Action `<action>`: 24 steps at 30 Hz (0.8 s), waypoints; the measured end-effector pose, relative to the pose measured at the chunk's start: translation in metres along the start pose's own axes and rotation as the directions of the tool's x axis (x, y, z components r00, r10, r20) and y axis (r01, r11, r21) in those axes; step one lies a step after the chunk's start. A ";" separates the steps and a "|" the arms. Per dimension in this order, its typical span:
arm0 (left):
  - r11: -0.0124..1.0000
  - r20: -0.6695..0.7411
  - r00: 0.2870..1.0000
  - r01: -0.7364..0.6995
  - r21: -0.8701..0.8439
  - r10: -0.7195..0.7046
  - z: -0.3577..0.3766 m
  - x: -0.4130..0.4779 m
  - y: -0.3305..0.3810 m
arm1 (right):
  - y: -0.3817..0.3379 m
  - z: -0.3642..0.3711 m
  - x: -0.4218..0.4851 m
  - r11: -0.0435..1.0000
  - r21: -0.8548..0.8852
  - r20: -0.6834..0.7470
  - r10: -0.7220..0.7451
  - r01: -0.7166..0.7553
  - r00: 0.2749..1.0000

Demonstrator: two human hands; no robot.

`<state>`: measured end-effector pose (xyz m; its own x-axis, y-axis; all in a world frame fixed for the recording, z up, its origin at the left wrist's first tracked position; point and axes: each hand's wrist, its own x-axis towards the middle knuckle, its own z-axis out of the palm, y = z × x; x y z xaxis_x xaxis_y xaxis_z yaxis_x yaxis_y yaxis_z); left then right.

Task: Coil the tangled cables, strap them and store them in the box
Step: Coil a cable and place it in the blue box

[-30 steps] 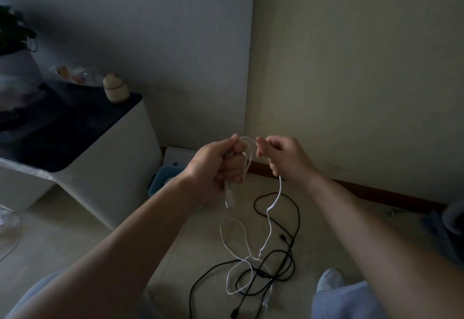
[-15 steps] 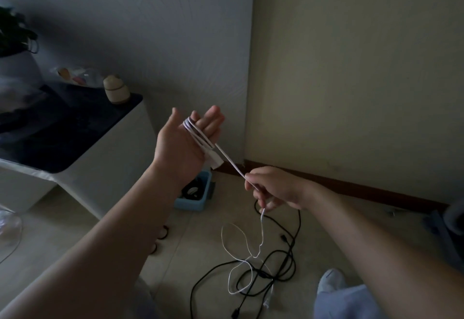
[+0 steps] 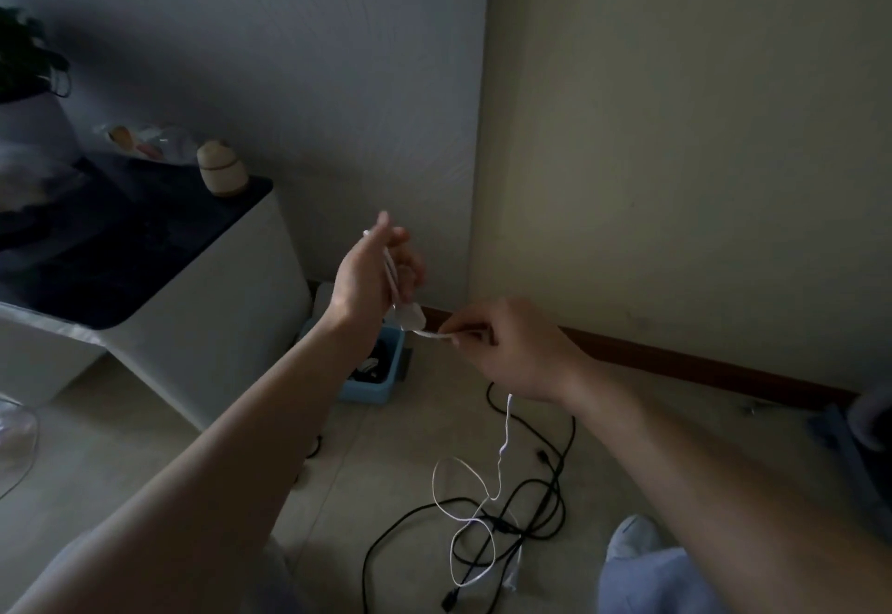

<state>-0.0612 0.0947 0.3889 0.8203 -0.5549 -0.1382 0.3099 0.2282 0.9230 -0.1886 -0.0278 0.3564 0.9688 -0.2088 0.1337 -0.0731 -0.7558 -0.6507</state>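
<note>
Risen closer to left hand (image 3: 369,275) since half a second ago: right hand (image 3: 514,348), pinching white cable (image 3: 506,422); left held open, cable looped across palm, above blue box (image 3: 368,392)

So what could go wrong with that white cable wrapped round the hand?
The white cable trails down from the right hand, which pinches it, and crosses the black cables below; pulling more in may snag them or drag them along. Its turns lie across the left hand, whose fingers look fairly straight, so they might slip off.
</note>
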 end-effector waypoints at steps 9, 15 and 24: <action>1.000 0.000 1.000 0.004 -0.005 -0.004 -0.018 0.008 0.001 | 0.011 -0.013 -0.002 0.993 0.003 0.195 0.112 -0.115 0.974; 0.924 0.137 0.984 -0.153 0.351 0.111 -0.003 0.006 -0.030 | -0.003 -0.019 0.001 0.987 0.157 0.143 -0.042 0.020 0.989; 0.892 0.479 0.840 0.012 0.451 -0.254 0.017 -0.019 -0.045 | 0.006 -0.046 0.004 0.935 0.324 -0.287 -0.050 0.146 0.957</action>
<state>-0.0988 0.0818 0.3559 0.3806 -0.9074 -0.1781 0.0692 -0.1641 0.9840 -0.1959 -0.0621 0.3876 0.8624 -0.3401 0.3750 0.1501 -0.5357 -0.8310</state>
